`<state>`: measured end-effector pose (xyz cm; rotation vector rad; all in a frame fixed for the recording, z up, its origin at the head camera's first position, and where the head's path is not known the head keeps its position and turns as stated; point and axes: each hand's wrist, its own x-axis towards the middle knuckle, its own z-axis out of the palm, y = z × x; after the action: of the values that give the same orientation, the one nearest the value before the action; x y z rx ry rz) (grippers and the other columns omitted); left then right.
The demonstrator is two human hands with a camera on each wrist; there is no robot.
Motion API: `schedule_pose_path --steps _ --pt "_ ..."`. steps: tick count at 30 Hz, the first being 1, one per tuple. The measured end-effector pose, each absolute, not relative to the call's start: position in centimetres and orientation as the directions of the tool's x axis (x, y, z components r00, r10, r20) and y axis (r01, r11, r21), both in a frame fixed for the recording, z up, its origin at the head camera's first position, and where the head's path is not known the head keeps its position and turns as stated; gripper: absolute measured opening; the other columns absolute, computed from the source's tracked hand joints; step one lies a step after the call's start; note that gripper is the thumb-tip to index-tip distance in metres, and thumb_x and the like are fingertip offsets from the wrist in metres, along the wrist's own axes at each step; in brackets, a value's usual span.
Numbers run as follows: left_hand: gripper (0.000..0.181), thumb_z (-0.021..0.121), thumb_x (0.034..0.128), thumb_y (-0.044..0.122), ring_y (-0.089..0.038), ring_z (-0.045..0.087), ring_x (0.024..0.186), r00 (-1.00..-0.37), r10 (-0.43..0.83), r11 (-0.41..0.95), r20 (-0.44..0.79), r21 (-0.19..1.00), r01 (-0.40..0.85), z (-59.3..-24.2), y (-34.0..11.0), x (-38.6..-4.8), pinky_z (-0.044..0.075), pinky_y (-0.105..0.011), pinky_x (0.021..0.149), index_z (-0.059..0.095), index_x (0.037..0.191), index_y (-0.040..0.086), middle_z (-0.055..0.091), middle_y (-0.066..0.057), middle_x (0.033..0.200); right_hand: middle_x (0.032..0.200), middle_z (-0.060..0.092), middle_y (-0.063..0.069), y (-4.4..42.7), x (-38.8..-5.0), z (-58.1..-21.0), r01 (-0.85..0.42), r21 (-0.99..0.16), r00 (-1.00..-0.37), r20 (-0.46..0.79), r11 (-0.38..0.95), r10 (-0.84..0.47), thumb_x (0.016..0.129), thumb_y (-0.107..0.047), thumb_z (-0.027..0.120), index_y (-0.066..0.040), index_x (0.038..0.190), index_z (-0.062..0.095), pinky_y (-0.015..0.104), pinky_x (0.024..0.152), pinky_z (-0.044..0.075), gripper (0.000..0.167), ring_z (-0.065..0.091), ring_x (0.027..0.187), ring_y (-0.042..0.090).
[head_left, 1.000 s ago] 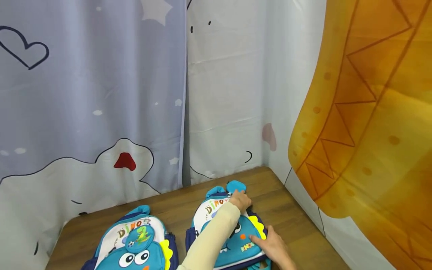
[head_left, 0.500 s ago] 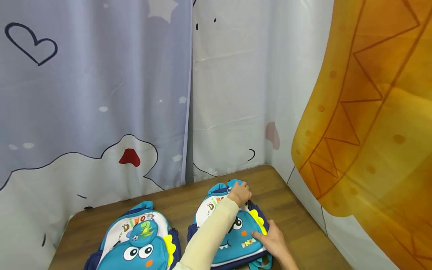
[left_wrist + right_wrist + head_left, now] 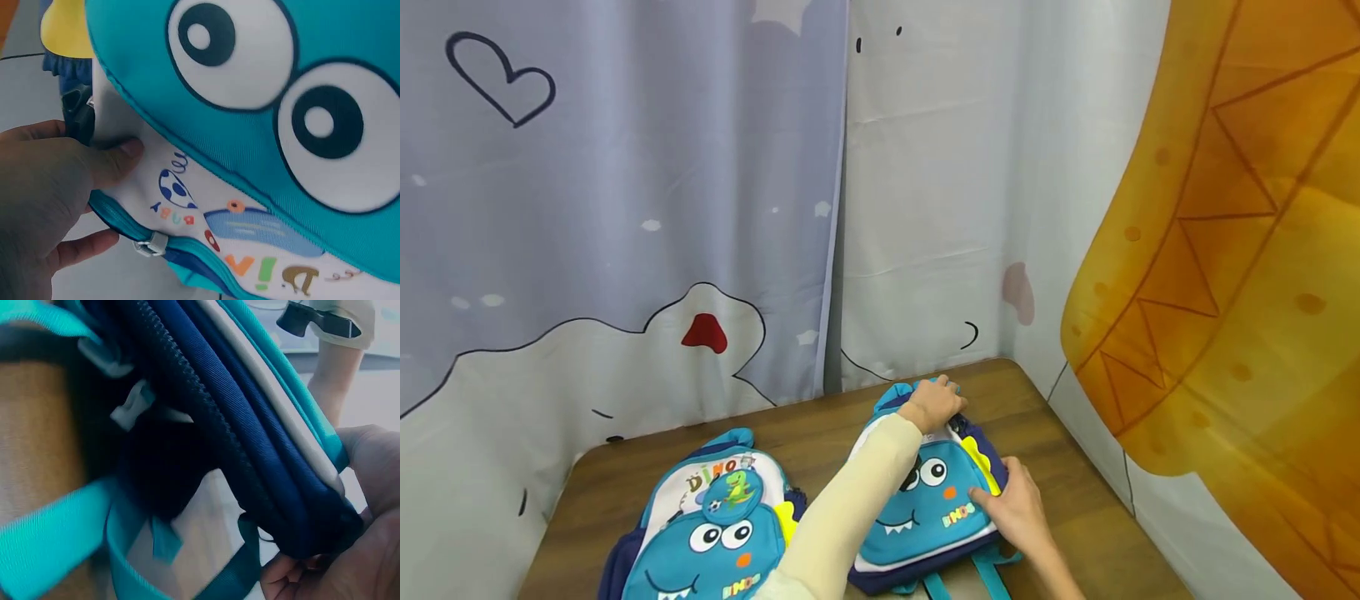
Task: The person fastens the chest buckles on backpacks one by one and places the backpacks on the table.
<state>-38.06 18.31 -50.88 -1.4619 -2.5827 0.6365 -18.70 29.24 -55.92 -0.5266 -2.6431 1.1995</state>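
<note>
A child's dinosaur backpack [image 3: 917, 500], teal, white and navy with cartoon eyes and a yellow fringe, is held tilted, its bottom raised from the table. My left hand [image 3: 936, 402] grips its upper right edge. In the left wrist view, the thumb of that hand [image 3: 62, 181] presses the white front, near a zipper pull [image 3: 150, 244]. Its other fingers are partly behind the bag. My right hand [image 3: 1018, 508] holds the lower right side, thumb on the front. In the right wrist view, that hand [image 3: 350, 550] grips a bottom corner, and teal straps [image 3: 56, 534] hang below.
A second, matching backpack [image 3: 700, 558] lies face up on the left of the wooden table [image 3: 775, 433], a round dinosaur pouch [image 3: 732, 497] on its front. Printed curtains [image 3: 917, 208] stand behind the table and along its right side.
The backpack in my hands has tilted up, and its straps now show below it. The round teal pouch beyond my left hand is now mostly hidden. The head view has shifted slightly.
</note>
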Motion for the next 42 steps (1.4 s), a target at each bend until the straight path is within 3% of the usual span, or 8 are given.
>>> schedule_pose_path --steps 6,20,29,42 --pt "0.028 0.06 0.1089 0.022 -0.019 0.059 0.12 -0.521 0.852 0.474 -0.041 -0.362 0.803 -49.4 18.0 -38.2 0.06 -0.03 0.08 0.068 0.133 0.034 0.067 0.001 0.132 0.12 0.063 0.021 29.2 -18.6 -53.8 0.198 -0.746 -0.914 0.096 0.637 0.395 0.081 -0.025 0.088 0.004 0.131 0.056 0.052 0.09 0.05 0.066 0.063 0.106 0.035" --pt "0.03 0.063 0.1073 0.018 -0.022 0.06 0.12 -0.53 0.847 0.509 0.024 -0.319 0.799 -48.0 17.5 -38.7 0.059 -0.033 0.083 0.065 0.135 0.029 0.067 -0.003 0.132 0.121 0.061 0.019 29.4 -19.2 -51.2 0.166 -0.713 -0.917 0.142 0.682 0.372 0.082 -0.023 0.087 0.001 0.132 0.058 0.047 0.085 0.049 0.063 0.063 0.1 0.031" --pt "0.031 0.063 0.1076 0.02 -0.022 0.061 0.117 -0.531 0.841 0.537 0.105 -0.274 0.798 -46.5 16.6 -39.0 0.06 -0.034 0.078 0.063 0.138 0.029 0.067 -0.002 0.131 0.122 0.06 0.018 28.9 -19.4 -48.9 0.091 -0.659 -0.911 0.247 0.747 0.329 0.082 -0.018 0.086 0.001 0.132 0.057 0.051 0.081 0.052 0.061 0.064 0.097 0.033" --pt "0.025 0.069 0.1041 0.023 -0.02 0.062 0.113 -0.507 0.835 0.543 0.214 -0.169 0.823 -46.1 14.3 -39.0 0.059 -0.032 0.07 0.063 0.128 0.025 0.066 0.0 0.122 0.107 0.06 0.011 27.5 -19.3 -47.1 0.013 -0.617 -0.871 0.38 0.787 0.312 0.077 -0.009 0.084 -0.003 0.126 0.065 0.045 0.071 0.05 0.054 0.063 0.086 0.03"
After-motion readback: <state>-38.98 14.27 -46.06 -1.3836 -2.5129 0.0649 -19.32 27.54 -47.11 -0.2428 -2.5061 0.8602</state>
